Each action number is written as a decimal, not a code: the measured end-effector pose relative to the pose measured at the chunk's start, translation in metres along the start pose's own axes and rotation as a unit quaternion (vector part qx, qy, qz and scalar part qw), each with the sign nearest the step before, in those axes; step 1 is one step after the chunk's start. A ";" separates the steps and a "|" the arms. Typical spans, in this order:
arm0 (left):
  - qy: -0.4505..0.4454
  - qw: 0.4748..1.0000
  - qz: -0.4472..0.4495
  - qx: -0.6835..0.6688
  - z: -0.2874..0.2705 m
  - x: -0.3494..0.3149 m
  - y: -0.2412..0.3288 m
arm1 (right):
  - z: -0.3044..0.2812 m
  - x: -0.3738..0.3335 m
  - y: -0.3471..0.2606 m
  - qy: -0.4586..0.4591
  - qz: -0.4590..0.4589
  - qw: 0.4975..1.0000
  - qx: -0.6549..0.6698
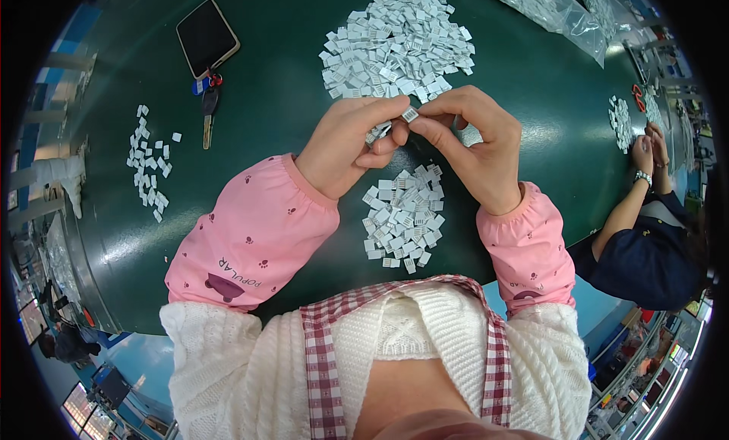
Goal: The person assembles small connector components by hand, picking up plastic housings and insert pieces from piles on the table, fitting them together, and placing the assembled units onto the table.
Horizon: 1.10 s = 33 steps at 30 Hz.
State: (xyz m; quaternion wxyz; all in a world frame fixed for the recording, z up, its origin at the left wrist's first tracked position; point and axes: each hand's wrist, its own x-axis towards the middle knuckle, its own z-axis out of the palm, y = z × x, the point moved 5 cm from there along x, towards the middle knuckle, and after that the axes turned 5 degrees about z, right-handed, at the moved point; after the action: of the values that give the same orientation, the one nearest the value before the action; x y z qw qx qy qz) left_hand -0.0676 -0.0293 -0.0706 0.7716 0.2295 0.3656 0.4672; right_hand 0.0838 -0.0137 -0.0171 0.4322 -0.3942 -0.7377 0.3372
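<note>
Between my two hands is a small white USB-plug-like piece [410,114] with striped contacts on its face. My left hand [342,142] is closed, its thumb at the left edge of this piece, and a few more white pieces [377,132] show in its curled fingers. From the other side, the thumb and forefinger of my right hand [484,140] pinch the same piece. A big heap of similar pieces [399,45] lies just beyond my hands. Nearer to me, between my forearms, is a smaller pile [405,216] of them.
On the green table [266,113], a dark-screened phone [206,39] and a key [209,117] lie at the far left. Loose white pieces [149,160] are scattered further left. Clear plastic bags [550,11] rest at the far right. A co-worker [645,242] sits at the right with another pile [620,124].
</note>
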 end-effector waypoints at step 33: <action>0.001 0.999 0.032 0.038 0.004 0.000 0.003 | -0.013 0.011 0.013 0.053 -0.145 0.963 -0.221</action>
State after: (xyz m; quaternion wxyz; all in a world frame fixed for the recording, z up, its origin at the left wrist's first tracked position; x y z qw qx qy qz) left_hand -0.0657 -0.0279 -0.0658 0.7467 0.2697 0.3764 0.4775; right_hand 0.0955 0.0038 -0.0191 0.4173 -0.3859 -0.8191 0.0778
